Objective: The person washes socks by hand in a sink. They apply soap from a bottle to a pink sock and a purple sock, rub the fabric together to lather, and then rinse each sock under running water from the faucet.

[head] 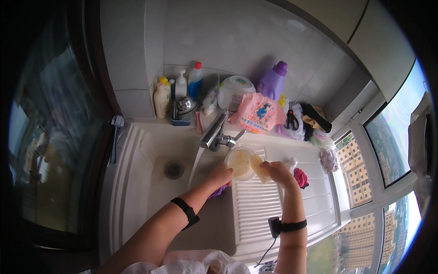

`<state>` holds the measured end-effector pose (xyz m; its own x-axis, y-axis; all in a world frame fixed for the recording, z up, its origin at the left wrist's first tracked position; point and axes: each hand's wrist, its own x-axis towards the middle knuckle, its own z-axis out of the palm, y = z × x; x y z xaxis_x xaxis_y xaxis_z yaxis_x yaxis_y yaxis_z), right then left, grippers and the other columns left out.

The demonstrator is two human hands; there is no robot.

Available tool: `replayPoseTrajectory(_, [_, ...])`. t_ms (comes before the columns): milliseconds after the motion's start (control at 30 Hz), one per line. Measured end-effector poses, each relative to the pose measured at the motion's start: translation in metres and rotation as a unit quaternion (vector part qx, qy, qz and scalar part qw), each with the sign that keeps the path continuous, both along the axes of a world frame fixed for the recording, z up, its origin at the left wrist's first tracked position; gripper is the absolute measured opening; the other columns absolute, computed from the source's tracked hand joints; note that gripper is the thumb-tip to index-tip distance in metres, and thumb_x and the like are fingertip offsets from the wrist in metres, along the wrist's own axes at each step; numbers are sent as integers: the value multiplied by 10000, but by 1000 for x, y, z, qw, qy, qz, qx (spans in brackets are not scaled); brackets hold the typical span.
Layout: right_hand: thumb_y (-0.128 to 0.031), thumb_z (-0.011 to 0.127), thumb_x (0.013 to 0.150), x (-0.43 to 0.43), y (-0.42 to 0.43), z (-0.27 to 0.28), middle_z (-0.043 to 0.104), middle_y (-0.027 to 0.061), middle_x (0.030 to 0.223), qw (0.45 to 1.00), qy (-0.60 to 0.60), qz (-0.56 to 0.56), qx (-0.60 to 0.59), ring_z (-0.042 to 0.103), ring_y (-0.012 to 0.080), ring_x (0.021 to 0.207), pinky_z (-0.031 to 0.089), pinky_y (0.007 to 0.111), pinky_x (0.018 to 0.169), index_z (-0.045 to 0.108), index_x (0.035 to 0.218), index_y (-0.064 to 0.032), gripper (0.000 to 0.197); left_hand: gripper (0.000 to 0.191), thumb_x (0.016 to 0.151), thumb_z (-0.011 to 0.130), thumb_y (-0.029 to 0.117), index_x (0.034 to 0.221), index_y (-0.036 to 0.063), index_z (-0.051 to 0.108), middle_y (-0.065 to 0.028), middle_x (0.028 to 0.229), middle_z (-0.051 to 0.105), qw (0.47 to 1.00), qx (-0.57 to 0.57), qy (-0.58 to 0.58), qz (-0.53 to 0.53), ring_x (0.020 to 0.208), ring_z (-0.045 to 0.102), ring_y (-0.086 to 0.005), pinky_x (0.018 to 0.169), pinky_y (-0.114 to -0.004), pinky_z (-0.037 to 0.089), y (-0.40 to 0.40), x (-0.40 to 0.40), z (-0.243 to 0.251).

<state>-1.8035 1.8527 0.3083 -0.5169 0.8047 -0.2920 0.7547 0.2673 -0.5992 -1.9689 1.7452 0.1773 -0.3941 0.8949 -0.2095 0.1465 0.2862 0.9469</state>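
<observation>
My right hand (277,172) grips a pale yellow bar, apparently soap (258,167), tilted at the right rim of a round clear plastic container (247,177). Inside that container lies a pale yellow mass (239,162). My left hand (222,174) is curled at the container's left edge, its fingertips close to the rim. Purple cloth (219,192) hangs beneath this hand, which appears closed on it; the palm is hidden. To the left, water (195,166) runs from the chrome faucet (212,132) into the white sink basin (137,191).
A ribbed washboard (256,209) adjoins the basin. Red cloth (300,178) rests right of my right hand. Along the back ledge stand a pump bottle (181,85), a purple detergent bottle (272,81) and a pink printed bag (258,113). Black-handled scissors (292,120) lie among cloths. A brush (116,137) is at left.
</observation>
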Motion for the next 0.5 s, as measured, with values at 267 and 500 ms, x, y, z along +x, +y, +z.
replayPoseTrajectory(267, [-476,528,781,-50,-16,-36,623,147,671,966,-145,155,146,619,193,628,465,309,555,642,775,29,517,286,780,465,141,618,-76,556,-156,469,546,1000,17,-5,-7,405,561,-234,440,-368,453,-2,3,10])
replayPoseTrajectory(500, [-142,482,806,-82,-18,-54,635,150,913,942,-225,102,228,617,285,874,502,377,735,624,935,-46,215,294,798,467,162,670,-80,576,-153,490,558,1000,-14,-6,-13,432,577,-234,461,-372,461,-1,-2,-5])
